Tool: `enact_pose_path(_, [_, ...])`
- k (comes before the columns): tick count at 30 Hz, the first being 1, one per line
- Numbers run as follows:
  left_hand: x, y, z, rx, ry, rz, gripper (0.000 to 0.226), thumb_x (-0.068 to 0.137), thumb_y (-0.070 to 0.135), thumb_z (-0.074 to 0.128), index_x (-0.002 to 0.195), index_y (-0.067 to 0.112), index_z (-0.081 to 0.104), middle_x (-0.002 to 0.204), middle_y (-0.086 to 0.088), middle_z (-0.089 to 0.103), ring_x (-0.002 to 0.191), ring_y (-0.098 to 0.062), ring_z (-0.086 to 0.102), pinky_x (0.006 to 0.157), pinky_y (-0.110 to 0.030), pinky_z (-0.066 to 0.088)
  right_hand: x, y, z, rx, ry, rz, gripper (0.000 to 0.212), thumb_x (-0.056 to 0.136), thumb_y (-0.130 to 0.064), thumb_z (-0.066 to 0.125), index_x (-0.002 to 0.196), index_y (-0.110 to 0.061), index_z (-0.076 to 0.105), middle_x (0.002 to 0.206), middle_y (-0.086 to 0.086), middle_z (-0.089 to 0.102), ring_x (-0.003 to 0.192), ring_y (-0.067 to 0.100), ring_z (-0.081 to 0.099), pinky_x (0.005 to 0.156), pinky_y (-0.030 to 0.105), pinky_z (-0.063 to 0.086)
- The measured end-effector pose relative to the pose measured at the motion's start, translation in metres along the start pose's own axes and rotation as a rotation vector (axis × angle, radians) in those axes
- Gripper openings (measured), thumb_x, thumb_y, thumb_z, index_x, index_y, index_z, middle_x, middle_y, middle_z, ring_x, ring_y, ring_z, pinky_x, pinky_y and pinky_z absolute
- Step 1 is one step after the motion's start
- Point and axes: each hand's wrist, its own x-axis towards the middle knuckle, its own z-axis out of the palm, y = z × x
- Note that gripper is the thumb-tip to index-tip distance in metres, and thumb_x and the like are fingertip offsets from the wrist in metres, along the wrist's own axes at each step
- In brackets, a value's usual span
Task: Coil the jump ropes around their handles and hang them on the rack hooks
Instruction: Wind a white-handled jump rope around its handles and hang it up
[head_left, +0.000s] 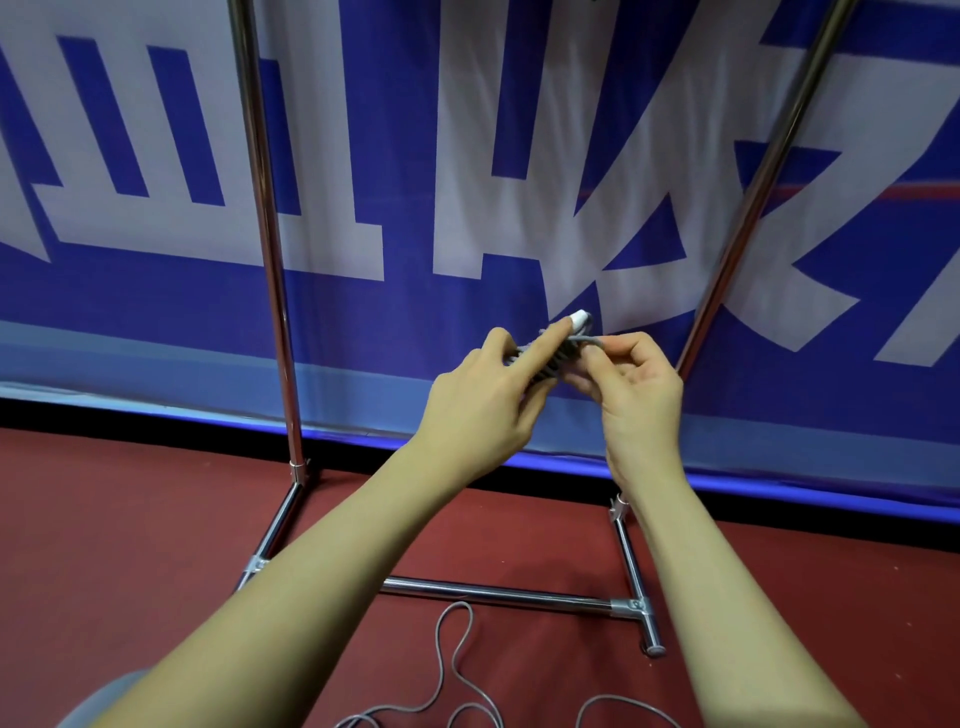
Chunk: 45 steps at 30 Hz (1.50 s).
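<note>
Both hands are working at chest height before the rack (270, 260): my left hand (483, 395) is gripping the wound jump rope handles (558, 351), forefinger laid along them to pin the coils, while my right hand (631, 389) is pinching the rope's end (592, 340), seemingly to tuck it. Another rope (452, 675) is lying loose on the floor (130, 519).

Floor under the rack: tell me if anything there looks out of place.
A loose grey jump rope lies in tangled loops on the red floor beside the rack's base bar, uncoiled and not hung.
</note>
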Motion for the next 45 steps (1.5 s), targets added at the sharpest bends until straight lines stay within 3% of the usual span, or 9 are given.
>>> enact_pose_path(3, [-0.001,-0.004,0.002,-0.037,-0.005,-0.025,0.056,0.096,0.033,0.052,0.147,0.041,0.031,0.088,0.0,0.042,0.057,-0.017,0.035,0.049,-0.027,0.034,-0.001,0.0,-0.002,-0.176,0.023,-0.064,0.014,0.092,-0.002,0.059,0.087,-0.014,0.065,0.076,0.002,0.069,0.072,0.014,0.069,0.061,0.025,0.054])
enact_pose_path(6, [-0.002,-0.007,0.006,-0.057,-0.009,-0.024,0.054,0.093,0.037,0.051,0.145,0.041,0.037,0.086,0.0,0.043,0.057,-0.02,0.041,0.048,-0.027,0.035,-0.001,-0.001,-0.001,-0.166,0.076,-0.07,0.014,0.09,-0.001,0.06,0.089,-0.012,0.069,0.064,0.004,0.062,0.053,0.011,0.058,0.055,0.023,0.051])
enact_pose_path(10, [-0.003,-0.006,0.007,-0.154,-0.088,-0.079,0.054,0.096,0.037,0.055,0.145,0.042,0.034,0.091,0.0,0.047,0.068,-0.02,0.048,0.059,-0.033,0.044,0.001,-0.003,-0.004,-0.134,0.041,-0.107,0.018,0.092,0.003,0.055,0.095,-0.008,0.068,0.078,-0.001,0.068,0.064,0.009,0.061,0.064,0.021,0.052])
enact_pose_path(13, [-0.003,-0.006,0.007,-0.227,-0.103,-0.087,0.053,0.094,0.041,0.054,0.144,0.045,0.036,0.091,0.001,0.049,0.072,-0.018,0.051,0.065,-0.038,0.049,0.003,-0.004,-0.007,-0.147,0.047,-0.105,0.017,0.092,0.004,0.054,0.096,-0.01,0.063,0.075,0.001,0.064,0.061,0.005,0.061,0.059,0.017,0.049])
enact_pose_path(20, [-0.006,0.0,0.009,-0.151,-0.072,-0.015,0.054,0.091,0.045,0.046,0.144,0.043,0.037,0.089,0.004,0.047,0.067,-0.017,0.047,0.055,-0.027,0.035,0.004,-0.004,-0.01,-0.157,0.051,-0.189,0.021,0.091,0.004,0.055,0.087,-0.017,0.06,0.077,-0.008,0.064,0.066,0.0,0.059,0.062,0.017,0.048])
enact_pose_path(27, [-0.005,0.006,0.009,-0.051,-0.033,-0.004,0.056,0.093,0.049,0.041,0.147,0.037,0.035,0.088,0.003,0.043,0.061,-0.02,0.042,0.047,-0.03,0.04,0.007,-0.004,-0.014,-0.216,-0.034,-0.262,0.025,0.092,0.002,0.056,0.09,-0.022,0.059,0.083,-0.012,0.062,0.078,0.002,0.058,0.075,0.023,0.05])
enact_pose_path(34, [0.001,0.004,0.005,0.032,-0.132,-0.105,0.07,0.1,0.042,0.044,0.144,0.043,-0.01,0.099,0.0,0.039,0.074,-0.017,0.04,0.059,-0.034,0.041,0.003,-0.001,-0.008,-0.184,-0.185,-0.219,0.026,0.094,0.002,0.054,0.091,-0.024,0.06,0.082,-0.02,0.065,0.078,0.0,0.059,0.075,0.018,0.05])
enact_pose_path(40, [0.002,-0.001,0.005,0.044,-0.073,-0.129,0.056,0.101,0.036,0.046,0.15,0.042,0.02,0.095,0.001,0.036,0.072,-0.019,0.039,0.051,-0.028,0.028,-0.001,0.003,-0.007,-0.121,-0.193,-0.118,0.024,0.091,0.002,0.058,0.096,-0.02,0.064,0.081,-0.012,0.069,0.077,0.007,0.063,0.071,0.023,0.05])
enact_pose_path(45, [0.001,-0.007,0.01,0.177,0.075,-0.024,0.049,0.093,0.036,0.035,0.142,0.04,0.03,0.08,-0.005,0.045,0.059,-0.024,0.044,0.042,-0.015,0.008,0.0,0.001,-0.001,-0.06,-0.101,0.123,0.011,0.091,-0.022,0.064,0.088,-0.013,0.068,0.067,-0.001,0.066,0.057,0.01,0.054,0.055,0.024,0.04])
